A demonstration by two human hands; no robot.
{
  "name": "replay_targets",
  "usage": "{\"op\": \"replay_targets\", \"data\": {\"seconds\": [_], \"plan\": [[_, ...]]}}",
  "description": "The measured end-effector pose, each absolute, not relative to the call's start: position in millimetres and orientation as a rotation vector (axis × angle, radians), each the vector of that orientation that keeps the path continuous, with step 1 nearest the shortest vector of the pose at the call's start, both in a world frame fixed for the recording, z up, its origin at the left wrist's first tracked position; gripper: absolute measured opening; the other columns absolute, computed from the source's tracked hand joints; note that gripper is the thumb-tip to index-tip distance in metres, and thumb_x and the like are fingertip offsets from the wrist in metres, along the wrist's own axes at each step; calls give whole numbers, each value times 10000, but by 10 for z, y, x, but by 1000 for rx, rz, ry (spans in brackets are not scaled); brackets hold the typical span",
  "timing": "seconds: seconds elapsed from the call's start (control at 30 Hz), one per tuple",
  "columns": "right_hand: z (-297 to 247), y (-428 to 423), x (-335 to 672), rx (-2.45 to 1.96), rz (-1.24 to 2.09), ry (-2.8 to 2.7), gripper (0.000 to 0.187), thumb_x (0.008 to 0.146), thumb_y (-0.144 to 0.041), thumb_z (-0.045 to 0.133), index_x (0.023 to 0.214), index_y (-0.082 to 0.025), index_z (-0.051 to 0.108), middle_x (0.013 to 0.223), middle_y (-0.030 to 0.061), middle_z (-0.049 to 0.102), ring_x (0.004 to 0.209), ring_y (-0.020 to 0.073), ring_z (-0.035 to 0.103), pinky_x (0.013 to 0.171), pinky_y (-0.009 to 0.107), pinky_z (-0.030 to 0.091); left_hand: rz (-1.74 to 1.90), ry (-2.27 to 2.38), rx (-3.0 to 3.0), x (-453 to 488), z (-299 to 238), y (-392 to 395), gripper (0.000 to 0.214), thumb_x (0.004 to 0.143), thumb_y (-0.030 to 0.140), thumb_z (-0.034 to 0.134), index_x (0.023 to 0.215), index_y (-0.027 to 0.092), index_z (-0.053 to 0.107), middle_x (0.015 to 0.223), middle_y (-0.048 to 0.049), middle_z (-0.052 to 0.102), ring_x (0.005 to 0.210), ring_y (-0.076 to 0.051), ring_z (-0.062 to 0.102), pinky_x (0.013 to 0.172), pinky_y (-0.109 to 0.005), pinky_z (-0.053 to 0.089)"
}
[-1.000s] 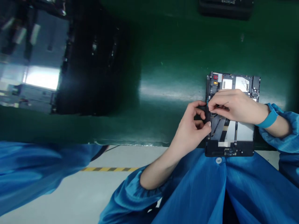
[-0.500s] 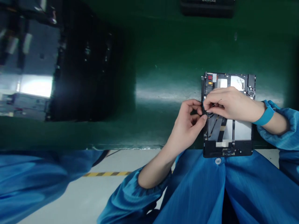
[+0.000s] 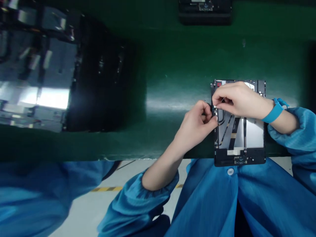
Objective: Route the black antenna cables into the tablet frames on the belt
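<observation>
Head view: the opened tablet [image 3: 249,135] lies flat on the green table [image 3: 172,65], at its near edge. The left hand [image 3: 197,123] pinches the tablet's left edge. The right hand [image 3: 240,98], wearing a blue wristband [image 3: 274,112], grips a thin tool [image 3: 223,98] over the upper-left corner.

Left hand [image 3: 197,123] and right hand [image 3: 238,98] pinch the opened tablet [image 3: 247,144] edge.

Left hand [image 3: 195,124], right hand [image 3: 238,98]: close, pinched.

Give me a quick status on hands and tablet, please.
Left hand gripping tablet left edge. Right hand pinching thin tool there. Tablet flat on green bench. Nothing blocking.
</observation>
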State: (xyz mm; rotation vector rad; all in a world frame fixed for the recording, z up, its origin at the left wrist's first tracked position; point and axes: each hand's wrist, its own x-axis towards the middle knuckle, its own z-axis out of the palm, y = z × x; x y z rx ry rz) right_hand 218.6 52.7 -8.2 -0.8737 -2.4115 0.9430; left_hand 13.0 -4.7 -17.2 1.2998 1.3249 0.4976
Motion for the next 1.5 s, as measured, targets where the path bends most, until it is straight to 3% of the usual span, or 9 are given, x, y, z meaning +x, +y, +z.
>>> {"op": "replay_targets", "data": {"seconds": [0.3, 0.57, 0.77, 1.07, 1.3, 1.5], "plan": [[-92, 517, 2202, -853, 966, -2395, 142, 923, -77, 536, 904, -191, 617, 850, 12, 655, 757, 134, 546, 761, 281, 418, 507, 1307, 1312, 134, -215, -9, 215, 816, 242, 632, 789, 234, 419, 695, 71, 459, 555, -89, 450, 522, -236, 353], [-104, 521, 2198, -851, 980, -2369, 140, 922, -77, 534, 902, -191, 613, 829, 1, 642, 758, 132, 545, 759, 279, 413, 451, 1323, 1269, 149, -176, 26, 239, 807, 162, 604, 798, 248, 382, 585, 103, 440, 486, -90, 479, 486, -216, 342], [-105, 522, 2199, -866, 992, -2366, 131, 915, -77, 554, 906, -188, 622, 860, 12, 672, 761, 134, 556, 750, 277, 418, 458, 1185, 1188, 119, -173, 42, 248, 857, 200, 623, 836, 254, 381, 571, 117, 486, 444, -91, 519, 468, -223, 411], [-88, 523, 2205, -884, 994, -2368, 133, 915, -82, 559, 911, -190, 635, 850, 5, 674, 757, 134, 563, 757, 281, 417, 467, 1184, 1188, 109, -183, 43, 258, 861, 194, 627, 832, 252, 377, 550, 120, 473, 439, -83, 510, 456, -209, 379], [-70, 515, 2195, -946, 996, -2357, 126, 904, -99, 577, 910, -205, 645, 852, 8, 672, 785, 156, 575, 783, 304, 427, 445, 1241, 1116, 184, -124, 70, 302, 759, 111, 630, 780, 250, 363, 534, 120, 442, 432, -83, 480, 459, -211, 348], [-51, 528, 2192, -1166, 873, -2187, 99, 875, -117, 604, 899, -206, 642, 849, 16, 672, 815, 181, 582, 811, 323, 434, 531, 1349, 1163, 260, -158, 211, 329, 626, 44, 649, 700, 226, 385, 571, 110, 399, 504, -56, 341, 491, -209, 271]]}}
